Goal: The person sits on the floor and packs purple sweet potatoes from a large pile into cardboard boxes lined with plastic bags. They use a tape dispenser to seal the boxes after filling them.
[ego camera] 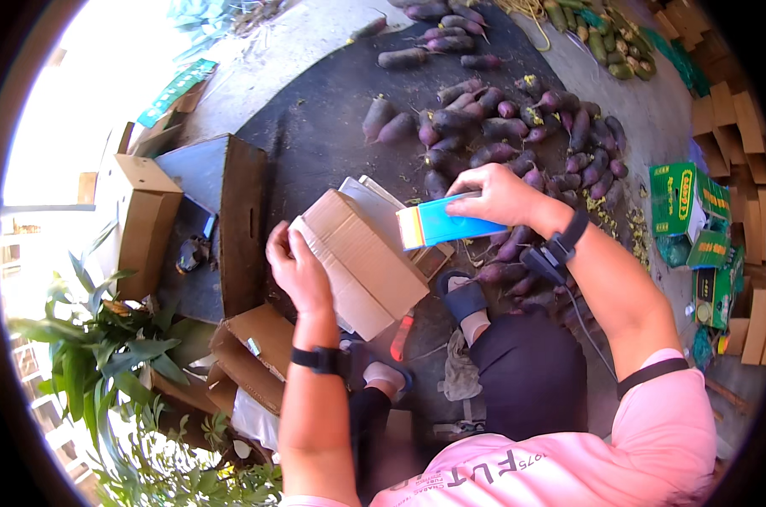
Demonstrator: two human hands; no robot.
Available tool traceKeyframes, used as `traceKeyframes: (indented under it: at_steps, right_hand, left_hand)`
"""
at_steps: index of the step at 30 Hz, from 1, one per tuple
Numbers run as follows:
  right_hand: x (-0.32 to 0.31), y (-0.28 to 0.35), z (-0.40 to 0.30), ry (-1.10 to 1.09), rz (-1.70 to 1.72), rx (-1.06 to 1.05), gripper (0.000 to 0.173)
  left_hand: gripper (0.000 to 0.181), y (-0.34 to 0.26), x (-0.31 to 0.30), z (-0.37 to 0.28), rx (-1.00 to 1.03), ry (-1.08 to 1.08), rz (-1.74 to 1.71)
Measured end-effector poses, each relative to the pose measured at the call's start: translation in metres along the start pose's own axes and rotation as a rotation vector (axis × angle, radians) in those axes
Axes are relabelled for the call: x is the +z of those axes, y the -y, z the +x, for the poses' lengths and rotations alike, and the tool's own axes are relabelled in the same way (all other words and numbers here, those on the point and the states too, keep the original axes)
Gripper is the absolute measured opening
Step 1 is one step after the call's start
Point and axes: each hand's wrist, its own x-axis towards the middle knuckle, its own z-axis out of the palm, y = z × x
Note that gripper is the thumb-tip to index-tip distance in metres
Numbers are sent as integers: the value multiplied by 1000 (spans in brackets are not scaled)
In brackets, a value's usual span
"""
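A closed brown cardboard box [364, 263] is tilted in front of me. My left hand [302, 269] is at its left edge, thumb against the cardboard and fingers curled; whether they grip it is unclear. My right hand [500, 198] holds a flat blue item [456, 223] with an orange and white end, above and right of the box. Its exact kind is not plain. Behind the box, a grey panel [373, 209] partly shows, mostly hidden. On the floor just below the box lies a red-handled tool [402, 337], its other end out of sight.
Purple radishes [471, 120] spread over a dark mat [313, 114]. Left stand a large open crate [240, 222], an open carton [256, 348] and leafy plants [104, 355]. Green printed cartons [690, 203] are at right; green vegetables [611, 47] lie beyond. A cable hangs from my right wrist.
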Motion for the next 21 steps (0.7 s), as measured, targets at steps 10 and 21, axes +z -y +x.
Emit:
traceKeyframes:
  at_steps: [10, 21]
  right_hand:
    - [-2, 97, -80, 222, 97, -128, 29]
    - [43, 78, -129, 222, 83, -64, 25]
  left_hand:
    - [81, -122, -52, -133, -1055, 671, -1207]
    - [40, -90, -96, -189, -1079, 594, -1095]
